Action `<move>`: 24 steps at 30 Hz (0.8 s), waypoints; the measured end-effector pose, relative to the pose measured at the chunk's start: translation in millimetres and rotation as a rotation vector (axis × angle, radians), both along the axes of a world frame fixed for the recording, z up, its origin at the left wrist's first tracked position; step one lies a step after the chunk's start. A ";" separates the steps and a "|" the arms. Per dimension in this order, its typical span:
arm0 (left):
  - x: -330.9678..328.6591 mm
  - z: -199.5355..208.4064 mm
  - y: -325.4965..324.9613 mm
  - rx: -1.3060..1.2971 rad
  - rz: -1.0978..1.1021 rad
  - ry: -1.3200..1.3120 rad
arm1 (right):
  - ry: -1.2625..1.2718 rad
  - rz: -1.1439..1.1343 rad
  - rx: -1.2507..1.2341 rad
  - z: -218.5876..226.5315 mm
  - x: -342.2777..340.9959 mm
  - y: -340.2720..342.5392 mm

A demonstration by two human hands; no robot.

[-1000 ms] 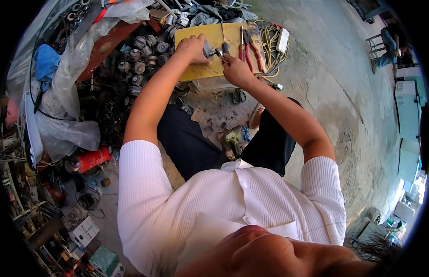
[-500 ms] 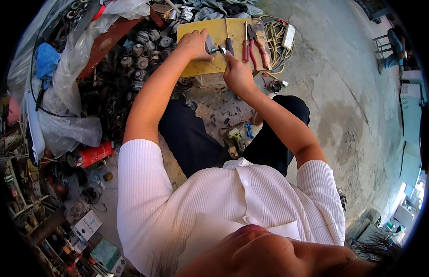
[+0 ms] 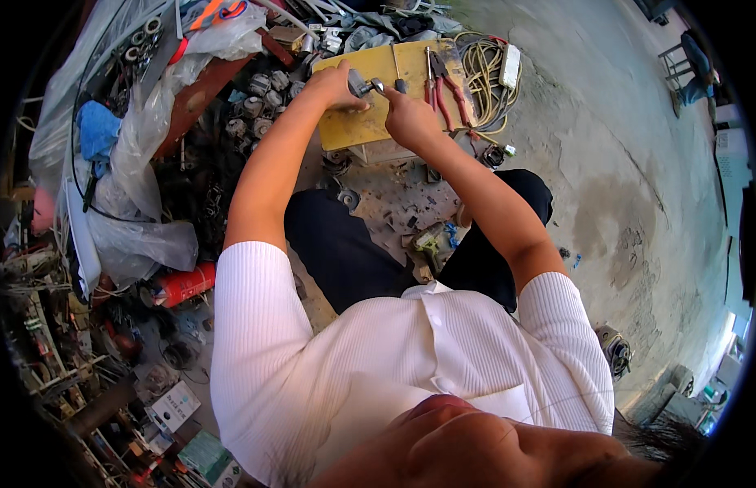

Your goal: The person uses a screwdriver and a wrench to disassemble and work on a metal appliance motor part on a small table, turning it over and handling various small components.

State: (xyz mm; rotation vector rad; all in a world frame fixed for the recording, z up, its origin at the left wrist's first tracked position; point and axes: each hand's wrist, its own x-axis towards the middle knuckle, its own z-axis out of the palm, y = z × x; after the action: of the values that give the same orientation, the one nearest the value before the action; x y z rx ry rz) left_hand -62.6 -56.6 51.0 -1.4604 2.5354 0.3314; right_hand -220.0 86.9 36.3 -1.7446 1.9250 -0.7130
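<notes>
the grey floor spreads to your right, and a pile of dirty metal parts lies to your left. in front of you is the low table with its yellow top, and a coil of pale cable lies at its far right side, near a white power strip.

both your hands are over the table. your left hand closes its thumb and fingers on a grey part, near the middle of the yellow top. your right hand has its fingers wrapped around a shiny tool, whose rounded head meets the part's right side; you can't tell from here how firmly it seats.

against half a second ago, your right hand sits higher and covers more of the black-handled screwdriver, while your left grip looks the same. that suggests the tool is turning about a part held steady, with the work midway.

just right lie the red-handled pliers and a red-handled screwdriver, 2 tools you leave untouched.
</notes>
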 end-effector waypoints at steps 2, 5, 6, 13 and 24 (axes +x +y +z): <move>-1.0 -1.4 4.4 -0.012 -0.003 -0.024 | -0.030 -0.012 -0.005 -2.4 0.5 6.0; -4.6 4.7 2.7 -0.005 -0.026 -0.041 | -0.067 -0.081 -0.038 -8.2 6.2 12.7; -5.5 2.7 2.5 -0.018 -0.034 -0.008 | -0.086 -0.087 -0.099 -16.0 4.3 13.1; 0.8 -10.9 1.8 -0.105 -0.078 0.018 | -0.087 -0.134 -0.108 -23.0 9.8 17.4; -2.2 0.3 7.7 -0.030 -0.042 0.043 | -0.090 -0.177 -0.390 -96.9 24.3 17.7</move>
State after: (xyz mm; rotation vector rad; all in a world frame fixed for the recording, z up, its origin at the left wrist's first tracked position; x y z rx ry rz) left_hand -64.8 -48.9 51.4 -1.4234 2.6115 0.3226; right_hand -195.6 104.6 -60.7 -1.7310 1.9942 -1.2821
